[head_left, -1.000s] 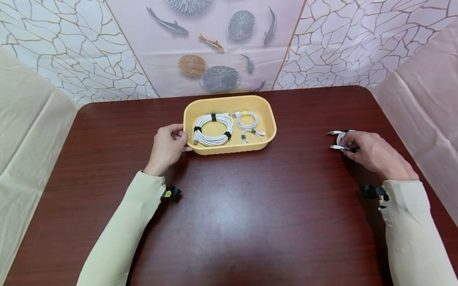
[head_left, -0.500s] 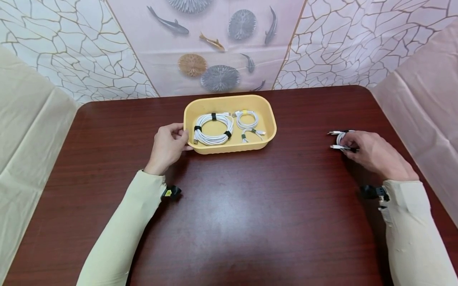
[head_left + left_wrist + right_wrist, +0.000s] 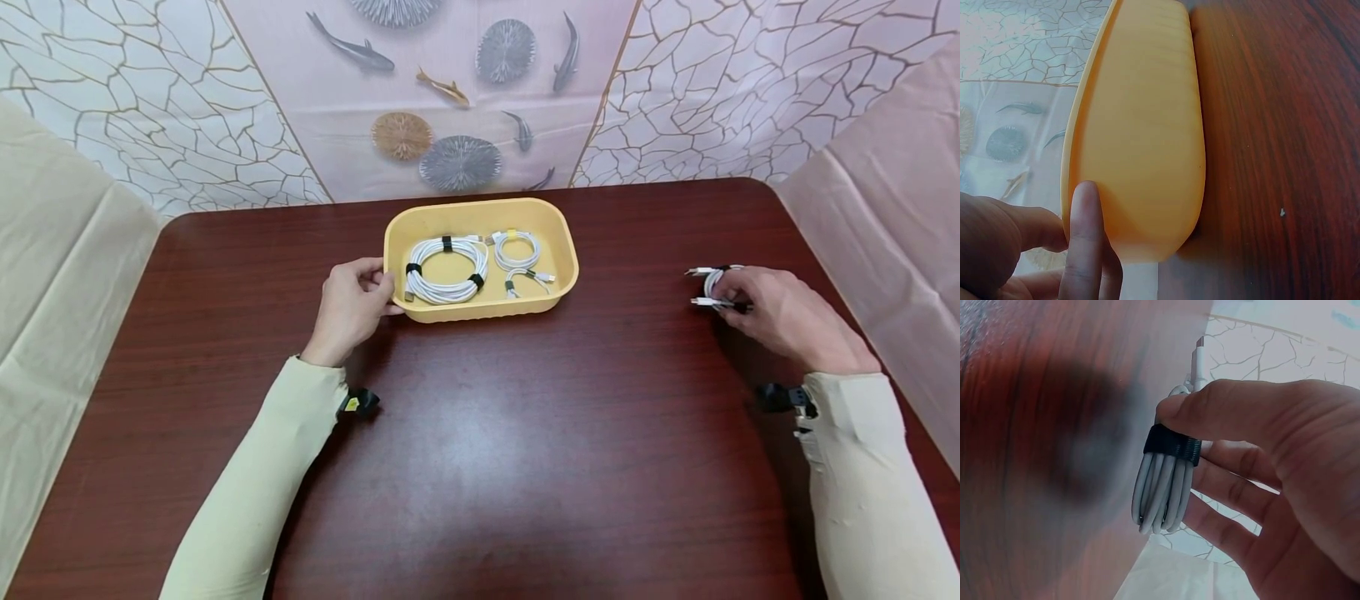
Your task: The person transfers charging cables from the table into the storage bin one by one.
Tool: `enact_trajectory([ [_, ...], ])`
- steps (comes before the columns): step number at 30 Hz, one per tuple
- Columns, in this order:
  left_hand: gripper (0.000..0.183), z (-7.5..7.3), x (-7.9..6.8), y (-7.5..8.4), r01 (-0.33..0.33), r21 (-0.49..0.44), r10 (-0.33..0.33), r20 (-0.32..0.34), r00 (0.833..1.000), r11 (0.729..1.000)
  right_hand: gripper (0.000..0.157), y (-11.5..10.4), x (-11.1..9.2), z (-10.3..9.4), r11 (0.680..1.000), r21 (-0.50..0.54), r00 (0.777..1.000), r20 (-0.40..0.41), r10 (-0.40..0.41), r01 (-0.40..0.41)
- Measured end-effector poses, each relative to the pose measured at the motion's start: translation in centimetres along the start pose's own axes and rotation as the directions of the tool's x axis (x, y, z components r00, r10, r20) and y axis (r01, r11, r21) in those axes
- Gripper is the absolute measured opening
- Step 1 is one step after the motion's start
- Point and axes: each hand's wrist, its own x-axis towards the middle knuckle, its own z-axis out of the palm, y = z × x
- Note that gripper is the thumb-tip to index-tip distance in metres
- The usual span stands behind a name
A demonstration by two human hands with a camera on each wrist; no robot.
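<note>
A yellow plastic tray (image 3: 487,313) sits near the table's back edge. My left hand (image 3: 352,310) pinches its left end, thumb at the rim and fingers against the outer wall (image 3: 1141,125). Inside lie a large white cable coil (image 3: 447,293) with black straps, a smaller white coil (image 3: 517,262) with a yellow tie, and a short white cable (image 3: 542,277) with green ties. Far to the right, my right hand (image 3: 787,317) grips a bundled white cable (image 3: 1163,487) between thumb and fingers. A black strap (image 3: 1172,445) wraps this bundle, and its two plugs point left in the head view.
The dark red wooden table (image 3: 480,467) spreads between and in front of both arms. Patterned cloth (image 3: 465,100) hangs behind its back edge, with plain cloth (image 3: 892,200) along the sides.
Over the last half second my right hand has risen very slightly in the head view with the cable bundle. The left hand and the tray stay put.
</note>
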Motion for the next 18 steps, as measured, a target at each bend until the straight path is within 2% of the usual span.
enact_trajectory([
  [18,0.034,0.1,-0.1,0.2,0.022,0.000,-0.022,0.001,1.000,1.000,0.022,-1.7,0.3,-0.4,1.000,-0.001,1.000,0.011,-0.026,0.026],
])
